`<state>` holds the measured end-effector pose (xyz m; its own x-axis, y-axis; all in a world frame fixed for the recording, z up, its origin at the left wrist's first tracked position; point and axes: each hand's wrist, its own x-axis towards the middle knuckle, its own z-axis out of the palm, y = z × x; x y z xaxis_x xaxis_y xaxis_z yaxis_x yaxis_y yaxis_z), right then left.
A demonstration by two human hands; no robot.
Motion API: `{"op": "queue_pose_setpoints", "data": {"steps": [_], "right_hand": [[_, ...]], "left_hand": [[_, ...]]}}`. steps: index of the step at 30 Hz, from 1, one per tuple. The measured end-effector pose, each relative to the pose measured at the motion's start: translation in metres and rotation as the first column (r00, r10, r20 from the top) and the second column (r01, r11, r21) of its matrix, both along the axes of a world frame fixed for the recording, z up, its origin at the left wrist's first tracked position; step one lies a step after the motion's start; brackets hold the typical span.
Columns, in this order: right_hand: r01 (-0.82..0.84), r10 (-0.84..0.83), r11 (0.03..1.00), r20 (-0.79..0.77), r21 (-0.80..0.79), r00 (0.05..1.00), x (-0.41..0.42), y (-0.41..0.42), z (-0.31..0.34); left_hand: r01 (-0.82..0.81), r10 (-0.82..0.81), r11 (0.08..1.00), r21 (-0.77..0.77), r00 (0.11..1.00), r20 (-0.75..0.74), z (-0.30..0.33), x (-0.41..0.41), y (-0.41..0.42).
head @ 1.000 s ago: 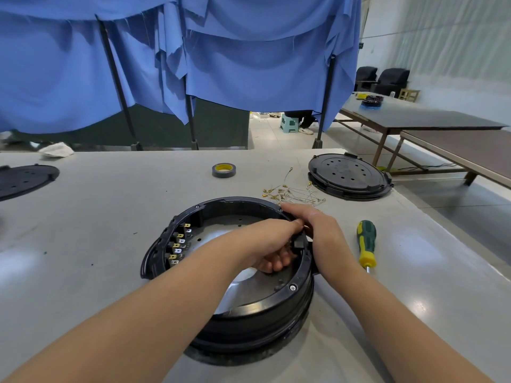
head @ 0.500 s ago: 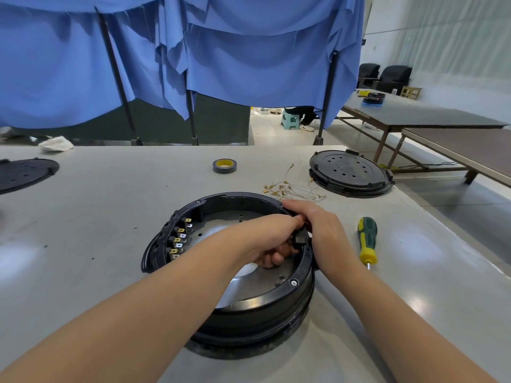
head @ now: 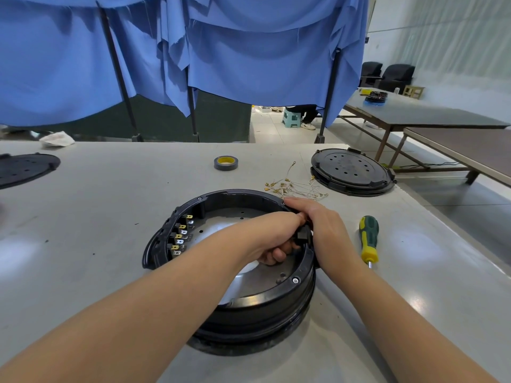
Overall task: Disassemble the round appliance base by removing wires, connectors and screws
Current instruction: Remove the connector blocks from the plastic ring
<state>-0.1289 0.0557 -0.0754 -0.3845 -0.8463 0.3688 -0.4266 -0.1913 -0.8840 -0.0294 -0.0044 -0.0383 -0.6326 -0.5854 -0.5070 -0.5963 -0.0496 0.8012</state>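
The round black base [head: 249,305] sits on the gray table [head: 83,217], right in front of the person. Both hands meet at its right inside edge. The left hand [head: 273,239] has its fingers curled tight around a small black connector [head: 302,236] by the rim. The right hand [head: 323,230] wraps over the rim there, fingers bent, holding the base. A green and yellow screwdriver [head: 369,241] lies just beside the base. Loose wires [head: 296,186] lie behind it.
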Motion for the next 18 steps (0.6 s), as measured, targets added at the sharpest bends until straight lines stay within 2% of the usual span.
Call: {"op": "queue_pose_setpoints", "data": {"steps": [14,18], "right_hand": [[0.006,-0.006,1.0,-0.006,-0.004,1.0,0.0007,0.0007,-0.0004],[0.005,-0.005,1.0,-0.005,-0.019,1.0,0.0021,0.0,0.001]], "left_hand": [[0.019,-0.02,1.0,0.015,1.0,0.013,0.0002,-0.0001,-0.0028],[0.021,-0.017,0.991,0.133,0.999,-0.028,0.0059,0.001,-0.0042]]}}
